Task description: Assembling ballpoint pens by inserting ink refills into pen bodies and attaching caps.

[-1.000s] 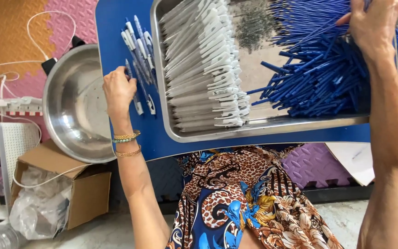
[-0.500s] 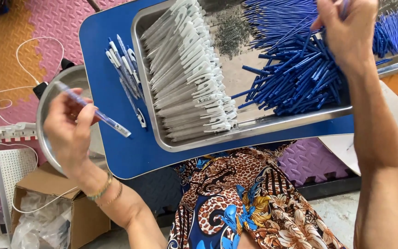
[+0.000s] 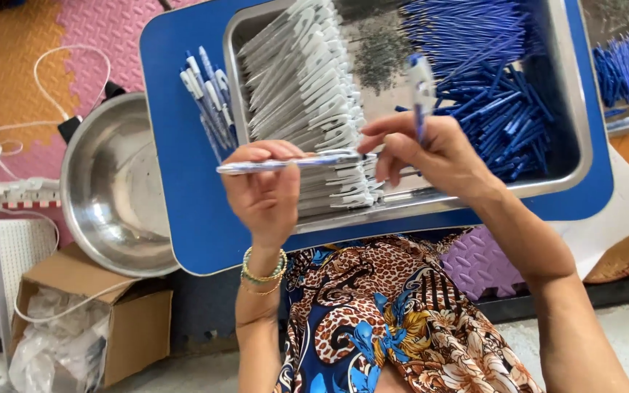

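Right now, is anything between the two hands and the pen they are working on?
Nothing visible is. The left hand already pinches the white pen near its middle, held level above the steel tray, and the right hand touches its right end while holding a blue piece upright.

Shiny dented metal tray [image 3: 580,156], glossy plastic pen barrels [image 3: 307,80], matt cardboard box [image 3: 136,327].

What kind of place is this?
Probably a home workshop for pen assembly: a steel tray holding white pen barrels and blue refills, foam floor mats, a cardboard box.
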